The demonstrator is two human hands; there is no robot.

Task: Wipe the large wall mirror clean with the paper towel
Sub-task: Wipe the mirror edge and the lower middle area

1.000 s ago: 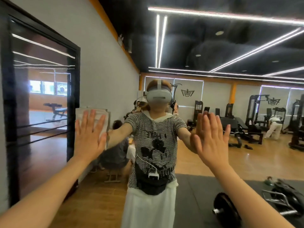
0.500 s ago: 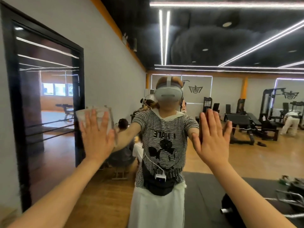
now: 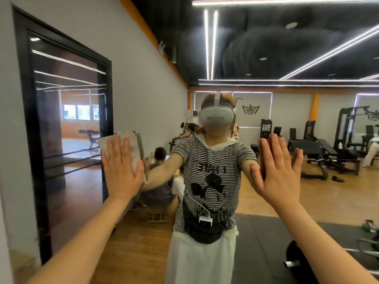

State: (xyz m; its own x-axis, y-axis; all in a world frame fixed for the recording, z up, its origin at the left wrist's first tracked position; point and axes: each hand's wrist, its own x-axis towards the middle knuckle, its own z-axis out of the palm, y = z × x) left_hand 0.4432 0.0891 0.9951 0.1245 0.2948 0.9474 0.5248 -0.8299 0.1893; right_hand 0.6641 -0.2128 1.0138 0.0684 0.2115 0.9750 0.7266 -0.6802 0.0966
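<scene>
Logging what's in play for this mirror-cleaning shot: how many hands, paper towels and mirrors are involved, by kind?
Hands: 2, the left hand pressing flat on the towel and the right hand flat on the glass.
Paper towel: 1, folded, under the left hand.
Wall mirror: 1.
Total: 4.

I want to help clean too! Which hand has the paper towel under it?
The left hand. Its flat fingers press the paper towel against the mirror. The right hand lies flat on the bare glass with nothing under it.
</scene>
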